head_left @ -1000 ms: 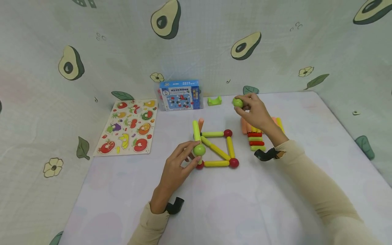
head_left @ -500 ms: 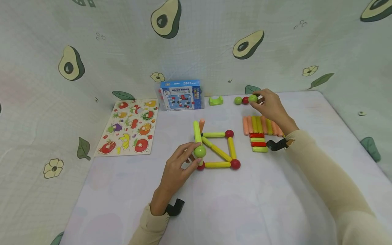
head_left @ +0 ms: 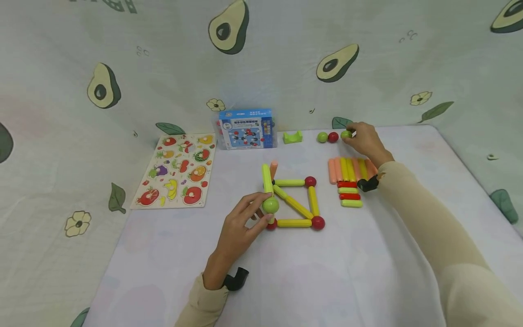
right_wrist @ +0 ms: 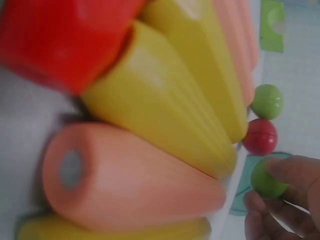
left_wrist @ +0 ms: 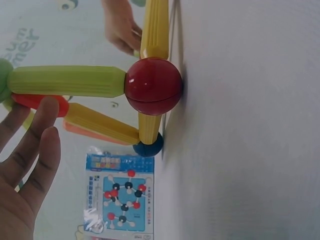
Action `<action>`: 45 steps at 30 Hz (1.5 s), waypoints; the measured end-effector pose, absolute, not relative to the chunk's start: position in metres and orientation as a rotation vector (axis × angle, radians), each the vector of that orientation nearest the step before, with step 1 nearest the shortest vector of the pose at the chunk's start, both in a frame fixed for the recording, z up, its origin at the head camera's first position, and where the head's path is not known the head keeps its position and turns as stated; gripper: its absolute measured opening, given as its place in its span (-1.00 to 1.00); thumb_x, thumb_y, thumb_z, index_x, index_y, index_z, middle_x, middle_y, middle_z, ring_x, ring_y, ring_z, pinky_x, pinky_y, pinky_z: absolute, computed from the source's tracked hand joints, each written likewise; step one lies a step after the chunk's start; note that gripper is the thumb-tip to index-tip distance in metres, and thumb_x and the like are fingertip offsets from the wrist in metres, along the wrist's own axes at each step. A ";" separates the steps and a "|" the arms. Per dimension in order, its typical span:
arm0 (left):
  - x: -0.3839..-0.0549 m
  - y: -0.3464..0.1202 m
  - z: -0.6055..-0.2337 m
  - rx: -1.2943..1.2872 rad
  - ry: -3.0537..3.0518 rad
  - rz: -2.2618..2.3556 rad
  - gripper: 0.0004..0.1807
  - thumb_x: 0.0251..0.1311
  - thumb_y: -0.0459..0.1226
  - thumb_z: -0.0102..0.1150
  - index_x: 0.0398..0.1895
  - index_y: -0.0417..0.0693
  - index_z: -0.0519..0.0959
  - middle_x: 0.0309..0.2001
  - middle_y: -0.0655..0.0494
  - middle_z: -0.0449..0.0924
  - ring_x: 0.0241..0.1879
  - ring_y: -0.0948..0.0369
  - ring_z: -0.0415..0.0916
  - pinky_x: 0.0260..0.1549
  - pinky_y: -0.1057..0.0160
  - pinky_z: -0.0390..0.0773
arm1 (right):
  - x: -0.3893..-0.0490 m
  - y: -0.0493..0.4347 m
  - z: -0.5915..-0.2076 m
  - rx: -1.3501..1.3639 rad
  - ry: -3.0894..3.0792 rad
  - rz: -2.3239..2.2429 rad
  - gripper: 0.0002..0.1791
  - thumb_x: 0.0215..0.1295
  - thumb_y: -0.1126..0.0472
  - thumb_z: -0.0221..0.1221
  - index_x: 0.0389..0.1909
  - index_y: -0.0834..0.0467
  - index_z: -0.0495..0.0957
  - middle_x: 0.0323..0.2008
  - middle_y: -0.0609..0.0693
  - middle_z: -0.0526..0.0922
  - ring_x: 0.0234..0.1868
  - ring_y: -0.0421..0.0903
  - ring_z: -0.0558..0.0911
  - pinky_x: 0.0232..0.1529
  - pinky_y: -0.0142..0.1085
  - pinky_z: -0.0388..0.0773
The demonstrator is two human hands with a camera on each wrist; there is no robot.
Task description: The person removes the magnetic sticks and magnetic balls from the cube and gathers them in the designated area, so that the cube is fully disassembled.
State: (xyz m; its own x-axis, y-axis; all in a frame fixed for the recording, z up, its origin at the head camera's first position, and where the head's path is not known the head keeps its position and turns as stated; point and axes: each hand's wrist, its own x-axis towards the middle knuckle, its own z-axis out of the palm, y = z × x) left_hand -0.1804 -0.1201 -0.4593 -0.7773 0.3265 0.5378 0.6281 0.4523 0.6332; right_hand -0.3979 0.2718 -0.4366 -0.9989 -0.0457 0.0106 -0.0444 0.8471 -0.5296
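Avocado-print cloth (head_left: pixel 282 68) is seen behind a pale table (head_left: pixel 327 277), where a smooth green ball (head_left: pixel 346 134) is pinched in the right hand (head_left: pixel 364 140), held slightly farther from the red ball (head_left: pixel 333 137) than half a second earlier. Another, glossy green ball (head_left: pixel 271 205), topping a stick frame (head_left: pixel 294 223), is gripped by the left hand (head_left: pixel 240 227).

Beyond the fingers (head_left: pixel 255 199), and also on both sides of them, hangs a pale avocado-print cloth (head_left: pixel 282 72) like a wall. Beneath them lies a whitish tablecloth (head_left: pixel 323 277) with faint round spots. The light is soft.
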 end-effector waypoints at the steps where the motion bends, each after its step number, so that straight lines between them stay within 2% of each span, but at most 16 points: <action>1: -0.180 -0.120 -0.460 -0.816 -2.363 -1.246 -0.37 0.18 -0.32 0.42 0.33 0.17 0.50 0.19 0.19 0.46 -0.22 0.27 0.52 -0.29 0.29 0.62 | -0.399 0.273 -0.439 -0.064 3.011 -0.853 -0.49 0.44 0.23 0.17 0.30 0.40 0.38 0.15 0.37 0.42 0.09 0.29 0.39 0.23 0.17 0.39; 10: -0.177 -0.118 -0.460 -0.824 -2.360 -1.247 -0.35 0.14 -0.33 0.45 0.33 0.16 0.51 0.18 0.19 0.46 -0.22 0.29 0.50 -0.30 0.29 0.63 | -0.407 0.280 -0.450 -0.010 2.991 -0.794 -0.47 0.46 0.20 0.14 0.30 0.44 0.34 0.18 0.41 0.40 0.13 0.32 0.37 0.26 0.21 0.33; 13: -0.176 -0.119 -0.460 -0.829 -2.355 -1.248 -0.35 0.13 -0.34 0.45 0.33 0.13 0.51 0.18 0.17 0.46 -0.23 0.28 0.51 -0.30 0.28 0.63 | -0.409 0.279 -0.449 0.021 2.956 -0.777 -0.41 0.47 0.16 0.13 0.37 0.41 0.28 0.23 0.41 0.36 0.17 0.33 0.35 0.28 0.22 0.30; 18: -0.176 -0.121 -0.458 -0.829 -2.355 -1.248 -0.36 0.15 -0.33 0.44 0.33 0.12 0.51 0.18 0.16 0.46 -0.23 0.26 0.52 -0.29 0.29 0.62 | -0.408 0.271 -0.434 -0.011 2.963 -0.695 -0.30 0.46 0.12 0.12 0.44 0.43 0.15 0.30 0.45 0.22 0.24 0.37 0.28 0.30 0.25 0.25; 21: -0.177 -0.123 -0.456 -0.808 -2.372 -1.240 -0.37 0.17 -0.30 0.43 0.33 0.18 0.50 0.19 0.21 0.45 -0.23 0.29 0.51 -0.27 0.32 0.61 | -0.403 0.261 -0.421 -0.093 3.007 -0.678 -0.34 0.45 0.15 0.11 0.41 0.45 0.20 0.31 0.44 0.21 0.21 0.36 0.29 0.29 0.23 0.29; 24: -0.177 -0.123 -0.455 -0.798 -2.381 -1.228 -0.38 0.19 -0.28 0.42 0.34 0.20 0.50 0.21 0.22 0.45 -0.22 0.29 0.51 -0.26 0.33 0.61 | -0.391 0.245 -0.412 -0.221 3.053 -0.721 -0.43 0.45 0.19 0.13 0.34 0.43 0.31 0.25 0.41 0.30 0.14 0.30 0.38 0.21 0.18 0.41; 27: -0.178 -0.124 -0.455 -0.805 -2.379 -1.224 -0.37 0.18 -0.28 0.43 0.34 0.19 0.50 0.20 0.21 0.45 -0.22 0.28 0.52 -0.27 0.32 0.61 | -0.372 0.224 -0.408 -0.444 3.074 -0.809 -0.56 0.41 0.24 0.19 0.22 0.38 0.46 0.10 0.31 0.46 0.02 0.21 0.50 0.08 0.09 0.53; 32: -0.179 -0.125 -0.455 -0.802 -2.382 -1.229 -0.37 0.17 -0.31 0.43 0.34 0.18 0.50 0.19 0.21 0.46 -0.22 0.31 0.51 -0.27 0.34 0.61 | -0.340 0.179 -0.407 -0.878 2.942 -1.015 -0.65 0.33 0.26 0.30 0.10 0.24 0.57 0.00 0.10 0.61 -0.06 0.02 0.60 -0.02 -0.06 0.61; 36: -0.180 -0.126 -0.455 -0.797 -2.393 -1.232 -0.38 0.21 -0.30 0.40 0.35 0.20 0.49 0.20 0.22 0.45 -0.22 0.32 0.50 -0.25 0.35 0.60 | -0.322 0.143 -0.412 -1.098 2.791 -1.123 -0.62 0.33 0.25 0.31 0.13 0.20 0.57 0.00 0.07 0.64 -0.09 -0.07 0.64 -0.04 -0.16 0.64; 41: -0.183 -0.123 -0.460 -0.828 -2.361 -1.250 -0.37 0.19 -0.32 0.41 0.34 0.15 0.49 0.20 0.18 0.45 -0.23 0.27 0.51 -0.27 0.31 0.61 | -0.313 0.118 -0.418 -1.295 2.676 -1.210 -0.56 0.30 0.30 0.32 0.19 0.23 0.55 0.01 0.05 0.63 -0.13 -0.10 0.65 -0.10 -0.17 0.66; 45: -0.184 -0.122 -0.461 -0.841 -2.351 -1.245 -0.37 0.18 -0.31 0.42 0.35 0.15 0.49 0.20 0.17 0.45 -0.22 0.28 0.51 -0.28 0.31 0.61 | -0.311 0.110 -0.421 -1.399 2.715 -1.199 -0.64 0.26 0.34 0.35 0.08 0.21 0.58 -0.08 0.02 0.63 -0.18 -0.12 0.64 -0.17 -0.18 0.66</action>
State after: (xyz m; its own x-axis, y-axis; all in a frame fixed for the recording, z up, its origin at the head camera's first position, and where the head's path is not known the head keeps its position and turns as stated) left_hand -0.1836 -0.1216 -0.4612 -0.7628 0.3384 0.5511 0.6460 0.4377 0.6254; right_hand -0.3111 0.1102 -0.4212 -0.6285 -0.6513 0.4252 -0.7530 0.3724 -0.5425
